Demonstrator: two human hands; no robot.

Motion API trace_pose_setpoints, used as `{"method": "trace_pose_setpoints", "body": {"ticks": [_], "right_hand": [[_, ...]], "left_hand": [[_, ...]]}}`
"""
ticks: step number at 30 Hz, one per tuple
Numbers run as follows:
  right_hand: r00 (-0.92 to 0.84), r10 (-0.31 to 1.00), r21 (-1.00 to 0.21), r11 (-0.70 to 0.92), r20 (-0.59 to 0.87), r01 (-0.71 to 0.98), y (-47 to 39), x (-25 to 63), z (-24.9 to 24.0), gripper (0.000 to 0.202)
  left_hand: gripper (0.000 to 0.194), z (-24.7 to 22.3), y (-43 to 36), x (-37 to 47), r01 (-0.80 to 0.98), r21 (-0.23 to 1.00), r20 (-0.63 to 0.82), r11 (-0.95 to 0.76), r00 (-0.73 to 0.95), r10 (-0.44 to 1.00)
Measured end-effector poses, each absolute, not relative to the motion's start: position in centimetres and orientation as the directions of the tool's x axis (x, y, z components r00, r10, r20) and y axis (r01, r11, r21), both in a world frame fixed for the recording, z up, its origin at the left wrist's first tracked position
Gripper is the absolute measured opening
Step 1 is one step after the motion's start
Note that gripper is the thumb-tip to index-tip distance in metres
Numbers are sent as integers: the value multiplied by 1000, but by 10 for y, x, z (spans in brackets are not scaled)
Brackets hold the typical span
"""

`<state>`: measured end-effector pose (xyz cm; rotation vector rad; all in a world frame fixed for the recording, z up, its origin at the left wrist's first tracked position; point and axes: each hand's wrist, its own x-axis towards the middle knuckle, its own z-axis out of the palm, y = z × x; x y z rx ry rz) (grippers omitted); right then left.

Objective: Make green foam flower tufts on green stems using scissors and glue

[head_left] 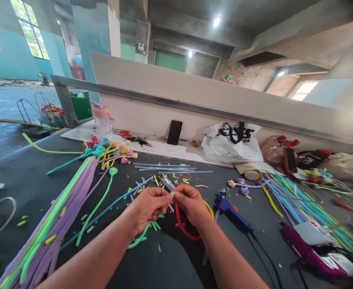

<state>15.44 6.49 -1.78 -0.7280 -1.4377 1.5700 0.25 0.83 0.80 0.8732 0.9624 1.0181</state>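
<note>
My left hand and my right hand meet above the dark table, their fingertips pinched together around a small pale green piece. Just behind the fingertips lie scissors, partly hidden by the hands. Red-handled loops show beneath my right hand. Short green stems rest under my left hand. To the right of my right hand is a blue glue gun. A green stem with a curled head lies to the left.
Long purple and green stems cover the left side, with fluffy flowers behind. Clear sticks, a phone and a white bag are at the back. Blue stems and a magenta device lie right.
</note>
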Motion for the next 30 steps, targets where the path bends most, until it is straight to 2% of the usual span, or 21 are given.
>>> {"method": "trace_pose_setpoints", "body": {"ticks": [5,8,11,13,15,21,30], "right_hand": [[-367,907,-978,177,207,-114,61,152,-18,19],[-295,917,-961,274,269,-23,56,149,-15,18],[-236,920,-936,340,312,88,51,146,-8,18],[-217,920,-920,362,327,150,49,144,-4,19],[-206,919,-907,374,336,192,48,144,-1,19],[-203,926,-911,357,317,205,45,143,0,23],[-332,915,-946,290,230,145,52,148,-7,24]], "left_hand": [[30,12,8,5,-156,965,-180,210,187,966],[31,8,9,7,125,992,-42,33,71,997],[31,2,10,9,474,860,214,-188,0,977],[30,0,9,9,598,752,322,-277,33,946],[28,0,8,8,640,698,362,-320,71,930],[27,1,7,7,687,646,385,-332,82,919],[29,4,3,2,570,715,411,-405,126,903]]}}
